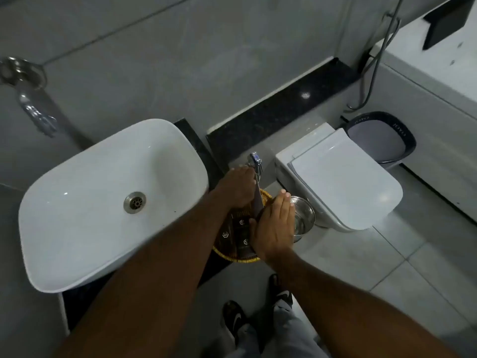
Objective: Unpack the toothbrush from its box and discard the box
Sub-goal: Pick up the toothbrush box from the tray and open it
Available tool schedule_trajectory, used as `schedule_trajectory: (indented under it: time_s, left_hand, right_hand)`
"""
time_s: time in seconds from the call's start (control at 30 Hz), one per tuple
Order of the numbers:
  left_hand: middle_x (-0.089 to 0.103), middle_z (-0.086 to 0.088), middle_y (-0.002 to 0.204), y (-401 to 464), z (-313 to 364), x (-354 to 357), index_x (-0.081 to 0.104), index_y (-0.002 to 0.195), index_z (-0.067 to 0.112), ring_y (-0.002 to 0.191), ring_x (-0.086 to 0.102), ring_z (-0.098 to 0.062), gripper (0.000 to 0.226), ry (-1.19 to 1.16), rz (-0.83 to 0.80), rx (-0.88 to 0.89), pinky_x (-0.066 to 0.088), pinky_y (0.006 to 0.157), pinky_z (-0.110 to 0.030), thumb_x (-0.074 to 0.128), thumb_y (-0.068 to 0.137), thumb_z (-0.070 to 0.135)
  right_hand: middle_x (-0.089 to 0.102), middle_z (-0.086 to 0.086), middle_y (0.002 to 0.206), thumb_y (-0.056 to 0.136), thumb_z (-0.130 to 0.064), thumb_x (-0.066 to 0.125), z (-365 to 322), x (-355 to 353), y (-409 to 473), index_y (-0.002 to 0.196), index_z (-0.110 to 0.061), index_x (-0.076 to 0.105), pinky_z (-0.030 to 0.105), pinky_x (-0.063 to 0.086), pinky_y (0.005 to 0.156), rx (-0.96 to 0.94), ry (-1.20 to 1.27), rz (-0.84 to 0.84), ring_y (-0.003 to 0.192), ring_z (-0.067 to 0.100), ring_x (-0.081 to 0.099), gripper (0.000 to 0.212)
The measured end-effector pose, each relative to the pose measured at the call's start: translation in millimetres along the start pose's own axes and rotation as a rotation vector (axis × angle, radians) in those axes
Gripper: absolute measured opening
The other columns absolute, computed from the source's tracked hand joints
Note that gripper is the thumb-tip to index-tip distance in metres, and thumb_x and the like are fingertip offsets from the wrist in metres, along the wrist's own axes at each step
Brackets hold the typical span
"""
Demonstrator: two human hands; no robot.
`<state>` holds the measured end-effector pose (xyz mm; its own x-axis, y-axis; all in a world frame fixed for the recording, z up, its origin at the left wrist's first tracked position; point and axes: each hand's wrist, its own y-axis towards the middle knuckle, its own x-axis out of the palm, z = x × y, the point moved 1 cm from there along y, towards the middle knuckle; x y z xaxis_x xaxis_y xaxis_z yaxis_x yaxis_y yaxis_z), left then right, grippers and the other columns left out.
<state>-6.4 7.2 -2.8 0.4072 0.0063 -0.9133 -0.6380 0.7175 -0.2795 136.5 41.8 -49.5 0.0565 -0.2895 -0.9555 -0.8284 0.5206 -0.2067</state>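
Step in hand, as judged: picking up a toothbrush box, unpacking not begun. A woven basket [265, 196] sits on the dark worktop [204, 156] just right of the white sink [77, 192]; it holds several dark boxes with small pale logos [241, 228], lying flat, flaps apparently closed. No bare toothbrush visible. Left hand [238, 187] is over the far side of the basket, grip closed on a slim dark box [257, 202] that stands tilted, upper end near a chrome spray fitting [254, 158]; how firmly the fingers wrap it cannot be told, since the back of the hand hides them. Right hand [273, 226] lies flat over the near right part of the basket, fingers straight and together, clamped on nothing; it seems to steady the other boxes or the basket. A small steel bowl [303, 215] stands just beside the basket on the right, partly under the right hand. Toilet [343, 177], lid down, beyond it; a dark bin [382, 138] on the floor behind the toilet, well apart from the worktop, looks the likely place for the empty box. Next move calls for: lift the slim box clear, bring the right hand to an end flap, open it, slide the toothbrush out. Then carry the box to the bin.
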Motion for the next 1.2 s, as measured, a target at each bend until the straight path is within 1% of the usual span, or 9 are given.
schedule_trajectory:
  time_s: [0.13, 0.23, 0.33, 0.43, 0.5, 0.7, 0.9, 1.1, 1.2]
  left_hand:
    - [0.063, -0.017, 0.117, 2.6, 1.7, -5.5, 0.055, 0.107, 0.006, 0.101, 0.059, -0.028, 0.025, -0.072, -0.081, -0.077, 0.046, 0.084, -0.038, 0.038, 0.095, 0.020]
    - [0.067, -0.017, 0.109, 4.8, 2.6, -26.8, 0.059, 0.104, 0.003, 0.092, 0.061, -0.027, 0.027, -0.106, -0.050, -0.097, 0.048, 0.079, -0.036, 0.039, 0.093, 0.017]
    - [0.068, -0.019, 0.107, 10.3, 1.6, -75.2, 0.062, 0.105, 0.004, 0.097, 0.064, -0.034, 0.027, -0.084, 0.057, -0.092, 0.050, 0.084, -0.040, 0.042, 0.091, 0.015]
    - [0.070, -0.019, 0.107, 12.2, -6.2, -156.3, 0.066, 0.100, 0.007, 0.100, 0.064, -0.037, 0.022, 0.004, 0.195, -0.081, 0.051, 0.087, -0.040, 0.049, 0.088, 0.012]
    - [0.072, -0.016, 0.106, 8.4, -11.8, -220.7, 0.072, 0.098, 0.009, 0.099, 0.065, -0.035, 0.024, 0.048, 0.313, -0.076, 0.052, 0.087, -0.037, 0.053, 0.083, 0.009]
    - [0.078, -0.009, 0.098, -57.1, -7.6, -413.5, 0.078, 0.092, 0.009, 0.092, 0.069, -0.023, 0.023, 0.243, 0.518, -0.076, 0.048, 0.079, -0.024, 0.065, 0.075, 0.002]
    - [0.076, -0.001, 0.107, -130.8, 5.1, -517.2, 0.078, 0.100, 0.016, 0.098, 0.067, -0.017, 0.025, 0.379, 0.590, -0.166, 0.042, 0.076, -0.020, 0.064, 0.083, 0.004]
    - [0.072, -0.004, 0.096, -181.7, 9.6, -545.4, 0.075, 0.104, 0.017, 0.075, 0.071, -0.019, 0.035, 0.238, 0.567, -0.268, 0.057, 0.057, -0.025, 0.061, 0.077, 0.000]
    - [0.072, -0.017, 0.092, -198.1, -4.6, -539.6, 0.074, 0.090, 0.006, 0.075, 0.073, -0.027, 0.028, -0.132, 0.711, -0.216, 0.062, 0.064, -0.036, 0.054, 0.077, -0.009]
  right_hand:
    - [0.002, 0.027, 0.162, 0.090, -0.045, 0.054, 4.2, 3.0, 8.2, 0.137, -0.003, 0.052, 0.052, 0.001, 0.122, 0.008, 0.008, -0.018, 0.149, 0.042, -0.005, 0.063]
    - [0.014, 0.027, 0.160, 0.086, -0.030, 0.061, -2.7, -4.3, 11.0, 0.139, 0.000, 0.046, 0.054, 0.009, 0.122, 0.088, 0.151, 0.048, 0.150, 0.041, 0.004, 0.062]
    - [0.027, 0.022, 0.158, 0.088, -0.020, 0.054, -18.9, -37.1, 24.2, 0.132, 0.004, 0.048, 0.052, 0.018, 0.120, 0.194, 0.399, 0.111, 0.148, 0.037, 0.018, 0.051]
    - [0.058, 0.014, 0.123, 0.090, -0.037, 0.058, -46.0, -91.2, 41.9, 0.119, -0.008, 0.059, 0.046, 0.049, 0.098, 0.109, 0.398, 0.190, 0.114, 0.029, 0.054, 0.041]
    - [0.064, 0.007, 0.100, 0.094, -0.046, 0.052, -72.8, -132.8, 51.1, 0.108, -0.014, 0.060, 0.041, 0.055, 0.078, -0.001, 0.322, 0.247, 0.090, 0.023, 0.061, 0.036]
    - [0.068, 0.011, 0.102, 0.099, -0.041, 0.047, -168.5, -250.9, 65.8, 0.108, -0.013, 0.050, 0.042, 0.050, 0.073, -0.235, 0.503, 0.441, 0.092, 0.036, 0.066, 0.030]
    - [0.067, 0.010, 0.099, 0.099, -0.042, 0.045, -229.3, -325.5, 57.0, 0.111, -0.012, 0.051, 0.039, 0.047, 0.068, -0.436, 0.601, 0.595, 0.086, 0.033, 0.067, 0.033]
    - [0.066, 0.010, 0.107, 0.099, -0.042, 0.044, -251.2, -346.9, 48.8, 0.125, -0.012, 0.049, 0.040, 0.051, 0.075, -0.589, 0.607, 0.590, 0.092, 0.031, 0.066, 0.040]
    - [0.066, 0.009, 0.109, 0.097, -0.039, 0.048, -249.9, -356.3, 50.9, 0.124, -0.014, 0.050, 0.038, 0.049, 0.075, -0.649, 0.599, 0.574, 0.093, 0.030, 0.066, 0.037]
